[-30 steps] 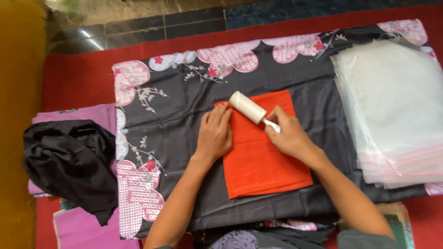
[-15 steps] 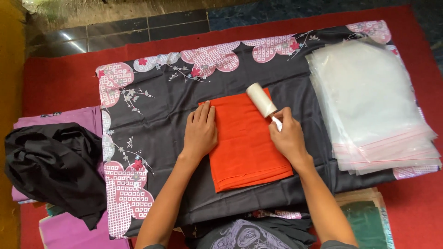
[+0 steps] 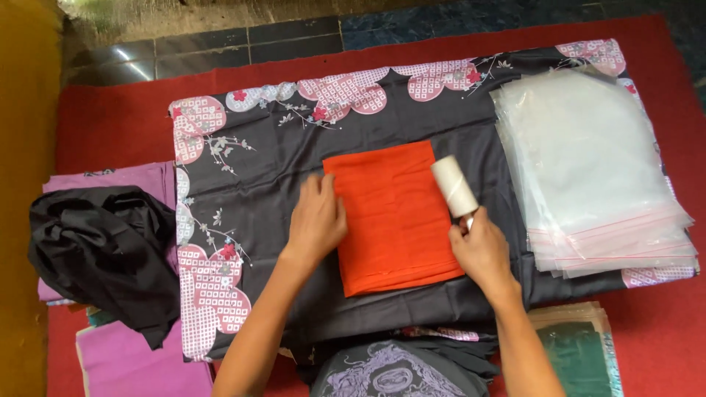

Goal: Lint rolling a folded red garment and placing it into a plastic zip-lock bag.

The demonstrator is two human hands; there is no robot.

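One lint roller (image 3: 454,185) in rt hand (image 3: 482,250), long axis tilted up-left on orange cloth (image 3: 393,217).

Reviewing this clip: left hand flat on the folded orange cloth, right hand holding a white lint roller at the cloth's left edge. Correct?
Not quite. In the head view the right hand holds the white lint roller at the right edge of the folded orange cloth, not its left. The left hand does lie flat on the cloth.

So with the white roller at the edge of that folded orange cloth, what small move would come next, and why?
Probably a stroke back leftward across the folded orange cloth. The white lint roller, held in the right hand, sits at the cloth's right edge, while the left hand presses the left edge flat, so the cloth should stay put.
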